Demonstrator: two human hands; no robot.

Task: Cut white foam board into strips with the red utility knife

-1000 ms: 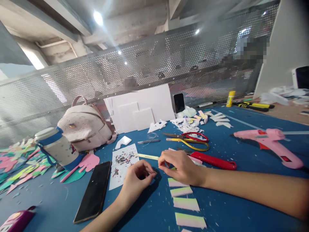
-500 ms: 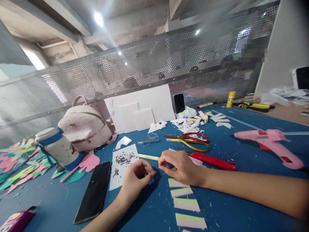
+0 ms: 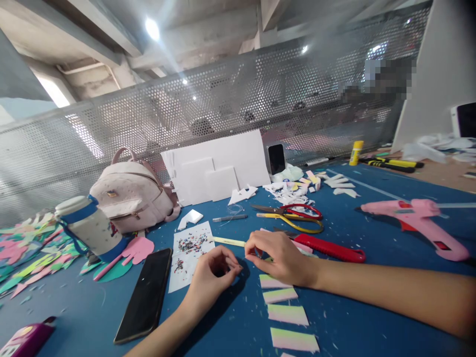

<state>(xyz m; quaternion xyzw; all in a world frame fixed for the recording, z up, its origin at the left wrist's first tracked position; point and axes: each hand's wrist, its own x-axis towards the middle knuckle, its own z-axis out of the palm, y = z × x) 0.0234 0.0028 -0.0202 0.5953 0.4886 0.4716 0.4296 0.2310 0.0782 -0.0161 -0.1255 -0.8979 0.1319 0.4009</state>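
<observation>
My left hand (image 3: 215,272) is closed, thumb and fingertips pressed together just off the right edge of a white paper sheet (image 3: 180,275). Small multicoloured gems (image 3: 193,243) lie scattered on that sheet. Facing it across a narrow gap, my right hand (image 3: 280,258) is curled in a pinch too. Whatever either hand holds is hidden or too small to name. A slim pale yellow stick (image 3: 229,241) reaches from the sheet towards my right fingers. Below my right hand, several green-and-pink foam strips (image 3: 288,315) lie in a column on the blue table (image 3: 230,327).
Beyond my right hand lie a red-handled cutter (image 3: 330,248) and scissors (image 3: 301,218). A pink glue gun (image 3: 416,220) rests at right. Left of my left hand are a phone (image 3: 145,297), a bottle (image 3: 92,230) and a backpack (image 3: 130,193). White boards (image 3: 230,153) stand behind.
My left hand has shifted very slightly to the right, its fingertips closer to my right hand. The right hand stays almost still.
</observation>
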